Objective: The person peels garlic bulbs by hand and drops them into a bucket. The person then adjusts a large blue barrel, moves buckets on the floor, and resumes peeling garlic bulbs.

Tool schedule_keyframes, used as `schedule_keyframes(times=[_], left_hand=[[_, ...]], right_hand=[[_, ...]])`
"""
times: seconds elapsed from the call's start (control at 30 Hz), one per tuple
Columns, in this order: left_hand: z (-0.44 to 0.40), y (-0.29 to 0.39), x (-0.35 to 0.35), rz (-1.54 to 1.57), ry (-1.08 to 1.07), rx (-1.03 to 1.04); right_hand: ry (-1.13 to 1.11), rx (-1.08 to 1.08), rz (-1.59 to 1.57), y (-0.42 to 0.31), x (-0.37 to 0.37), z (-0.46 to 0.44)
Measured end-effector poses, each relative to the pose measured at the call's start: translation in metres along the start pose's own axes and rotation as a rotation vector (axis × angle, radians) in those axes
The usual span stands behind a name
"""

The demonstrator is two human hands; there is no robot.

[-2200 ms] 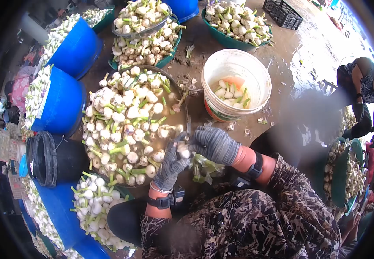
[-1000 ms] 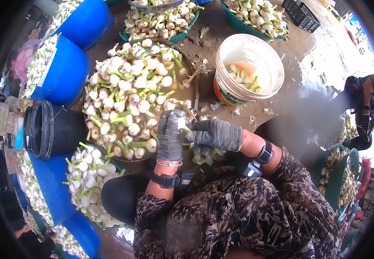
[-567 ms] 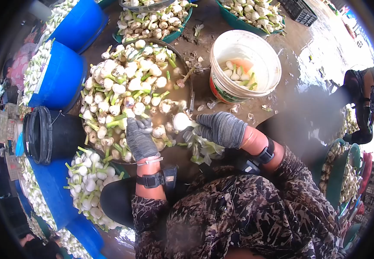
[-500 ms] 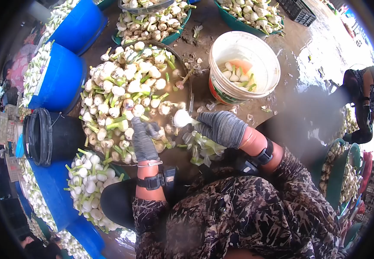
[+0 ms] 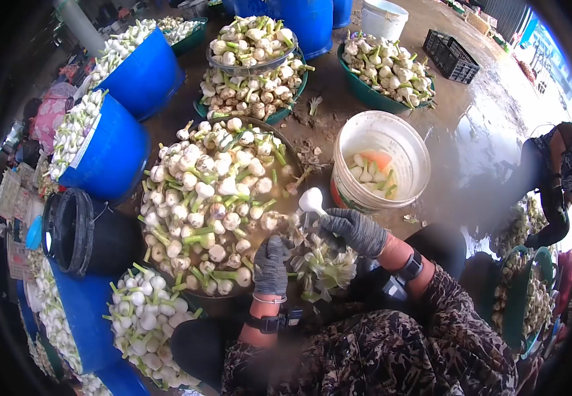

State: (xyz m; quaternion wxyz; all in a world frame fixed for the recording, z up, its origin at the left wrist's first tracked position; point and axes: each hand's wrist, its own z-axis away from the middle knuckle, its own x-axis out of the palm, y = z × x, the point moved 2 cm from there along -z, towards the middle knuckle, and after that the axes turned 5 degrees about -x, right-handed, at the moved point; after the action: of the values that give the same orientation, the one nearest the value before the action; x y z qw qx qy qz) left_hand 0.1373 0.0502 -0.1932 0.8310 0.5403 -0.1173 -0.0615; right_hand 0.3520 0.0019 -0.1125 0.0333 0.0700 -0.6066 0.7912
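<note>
In a grey glove, my right hand (image 5: pixel 354 231) is closed around the stem of a white, cleaned garlic bulb (image 5: pixel 311 200). The bulb points up and left, just short of the white bucket (image 5: pixel 346 142), which has several clean bulbs inside. My left hand (image 5: pixel 271 265), also gloved, has its fingers curled at the near right edge of the garlic heap (image 5: pixel 200 188). Pale peel shows by its fingertips; whether they grip it is hard to make out. The heap lies on a wide round tray (image 5: pixel 291 146). Stripped garlic skins (image 5: pixel 325 267) lie below my right hand.
Cleaned garlic (image 5: pixel 144 317) is piled at the lower left. Blue tubs (image 5: pixel 117 155) and a black bucket (image 5: pixel 111 231) line the left side. Farther back are a green basin (image 5: pixel 365 92) of garlic and a black crate (image 5: pixel 451 56). Another person (image 5: pixel 553 175) bends at the right.
My left hand has moved right, from over the heap to its edge beside the skins. My right hand still holds the bulb, now closer to the bucket. The view has tilted upward.
</note>
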Motion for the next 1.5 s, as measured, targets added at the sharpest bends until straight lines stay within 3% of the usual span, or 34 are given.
schedule_keyframes(times=[0.07,0.1,0.13,0.2,0.3,0.4,0.53,0.6,0.63,0.67,0.73,0.77,0.87,0.97,1.03,1.1,1.17,1.2,1.27,1.33,1.4,1.5], left_hand=[[-0.006,-0.026,0.0,-0.644,-0.229,0.382],[0.007,-0.009,0.015,-0.478,-0.326,0.02],[0.008,-0.019,0.016,-0.755,-0.294,0.339],[0.006,-0.037,0.019,-0.53,-0.296,0.199],[0.017,0.001,0.019,-0.366,-0.313,0.012],[0.007,-0.013,0.008,-0.445,-0.181,0.19],[0.013,0.013,0.012,-0.382,-0.176,-0.001],[0.017,0.014,0.014,-0.247,-0.231,-0.028],[0.018,0.015,0.012,-0.335,-0.207,0.072],[0.018,0.013,0.011,-0.335,-0.196,0.071],[0.017,0.01,0.009,-0.279,-0.166,0.043],[0.017,0.012,0.007,-0.207,-0.169,-0.015],[0.017,0.016,0.001,-0.201,-0.024,0.086],[0.01,0.012,-0.004,0.031,0.131,0.139],[0.0,-0.001,-0.009,0.128,0.205,0.158],[-0.003,0.003,-0.013,0.286,0.22,-0.012],[0.0,0.015,-0.017,0.288,0.272,-0.078],[-0.002,0.01,-0.018,0.212,0.288,0.002],[-0.009,-0.009,-0.024,0.132,0.27,0.057],[-0.025,-0.026,-0.018,0.67,-0.041,-0.123],[-0.024,-0.019,-0.01,1.182,-0.509,-0.197],[-0.002,0.008,0.002,1.014,-0.491,-0.312]], right_hand=[[0.111,0.013,0.064,0.002,-0.002,-0.009],[0.14,0.07,0.001,0.002,0.0,-0.012],[0.173,0.117,-0.056,0.001,0.0,-0.014],[0.175,0.083,0.027,-0.002,-0.004,-0.02],[0.2,0.145,0.051,0.0,-0.001,-0.034],[0.167,0.121,0.15,0.012,0.004,-0.057],[0.221,-0.231,0.638,0.058,-0.007,-0.11],[0.164,-0.041,1.332,0.063,-0.004,-0.125],[0.041,0.173,1.405,0.034,0.017,-0.126],[0.031,0.168,1.405,0.036,0.025,-0.135],[0.081,-0.086,1.485,0.031,0.038,-0.152],[0.143,-0.256,1.444,0.029,0.046,-0.161],[0.104,-0.145,1.286,0.029,0.074,-0.203],[-0.09,0.018,1.281,0.054,0.091,-0.239],[-0.041,-0.112,1.269,0.079,0.085,-0.251],[0.025,-0.116,1.252,0.075,0.081,-0.244],[0.048,-0.375,1.201,0.089,0.06,-0.238],[-0.011,-0.354,1.066,0.092,0.05,-0.228],[-0.105,-0.03,0.969,0.061,0.055,-0.184],[-0.142,-0.42,1.008,0.074,0.036,-0.144],[-0.251,-0.568,1.049,0.05,0.04,-0.099],[-0.134,-0.547,1.198,0.023,0.037,-0.065]])
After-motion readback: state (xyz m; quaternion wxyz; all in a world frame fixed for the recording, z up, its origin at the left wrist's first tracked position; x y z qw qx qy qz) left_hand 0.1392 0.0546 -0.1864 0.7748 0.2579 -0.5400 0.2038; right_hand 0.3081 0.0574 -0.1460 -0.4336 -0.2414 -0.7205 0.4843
